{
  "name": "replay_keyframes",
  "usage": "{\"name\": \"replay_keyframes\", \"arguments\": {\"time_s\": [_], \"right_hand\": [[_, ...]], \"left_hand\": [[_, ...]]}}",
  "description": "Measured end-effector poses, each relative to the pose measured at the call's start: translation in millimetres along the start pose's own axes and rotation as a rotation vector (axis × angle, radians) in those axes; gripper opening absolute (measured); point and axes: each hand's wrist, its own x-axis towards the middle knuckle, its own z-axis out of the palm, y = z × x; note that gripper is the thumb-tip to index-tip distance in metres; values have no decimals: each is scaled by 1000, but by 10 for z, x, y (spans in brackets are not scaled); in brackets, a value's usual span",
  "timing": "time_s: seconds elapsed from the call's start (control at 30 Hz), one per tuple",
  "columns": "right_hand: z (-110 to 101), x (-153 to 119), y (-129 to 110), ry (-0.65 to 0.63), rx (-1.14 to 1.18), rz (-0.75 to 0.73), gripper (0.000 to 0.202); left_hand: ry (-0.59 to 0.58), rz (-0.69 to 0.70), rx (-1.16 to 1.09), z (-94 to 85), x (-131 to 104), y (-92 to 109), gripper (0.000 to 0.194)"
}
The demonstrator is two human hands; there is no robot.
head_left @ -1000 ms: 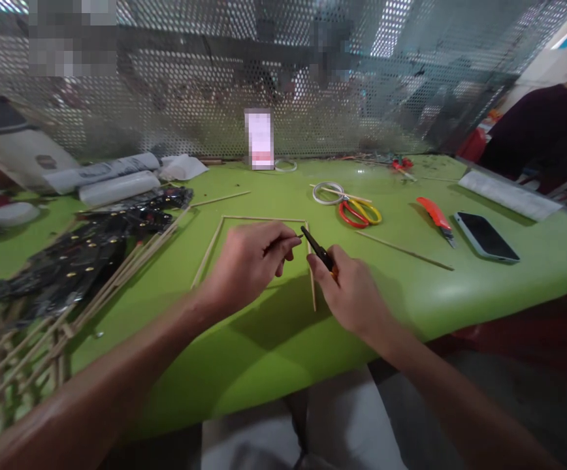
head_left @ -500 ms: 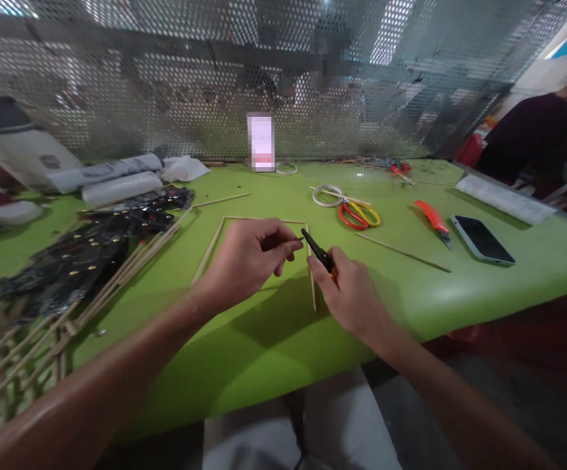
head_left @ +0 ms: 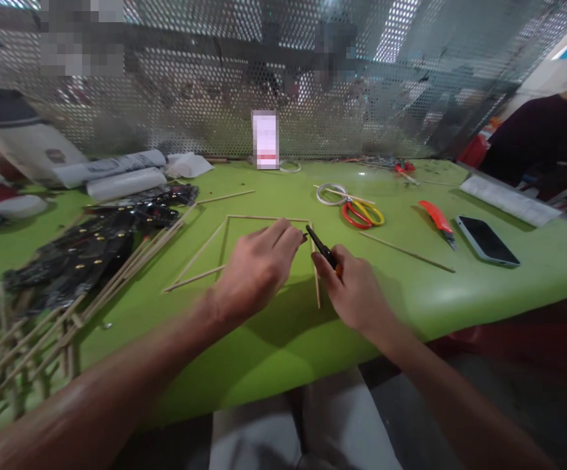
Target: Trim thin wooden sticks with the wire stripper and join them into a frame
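Observation:
My right hand (head_left: 355, 287) is wrapped round a dark-jawed tool with an orange handle, which looks like pliers (head_left: 321, 247). Its jaws point up and left, close to the fingertips of my left hand (head_left: 264, 264). Those fingers are pinched together, and whatever they hold is too small to name. Below and around the hands lies a frame of thin wooden sticks (head_left: 264, 217) on the green table (head_left: 244, 359). One stick (head_left: 317, 281) runs toward me from the frame's right corner, between the hands; another (head_left: 195, 279) passes under my left hand.
Stick bundles (head_left: 131, 271) and black plastic-wrapped parts (head_left: 82, 254) lie left. Scissors (head_left: 362, 213), a wire coil (head_left: 331, 194), a loose stick (head_left: 405, 251), an orange cutter (head_left: 437, 222) and a phone (head_left: 488, 240) lie right. A lit phone (head_left: 266, 140) stands behind. A person (head_left: 543, 137) is at far right.
My left hand has rolled over, its back now facing up, with its fingertips still by the jaws. More of the stick frame shows on the left. The view has shifted slightly.

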Motion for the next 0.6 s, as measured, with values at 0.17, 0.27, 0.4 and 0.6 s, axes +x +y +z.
{"name": "replay_keyframes", "arguments": {"time_s": [0.17,0.27,0.4,0.6], "right_hand": [[1,-5,-2,12,-9,-1,45],[-3,-11,-1,17,-6,-10,43],[0,-19,-3,28,17,-31,42],[13,-37,-1,26,23,-24,41]], "left_hand": [[-31,-87,-157,16,-3,-41,15],[-56,-115,-230,0,30,-62,13],[-96,-118,-303,-61,90,-80,13],[-267,-331,-540,-135,147,-113,22]]}}
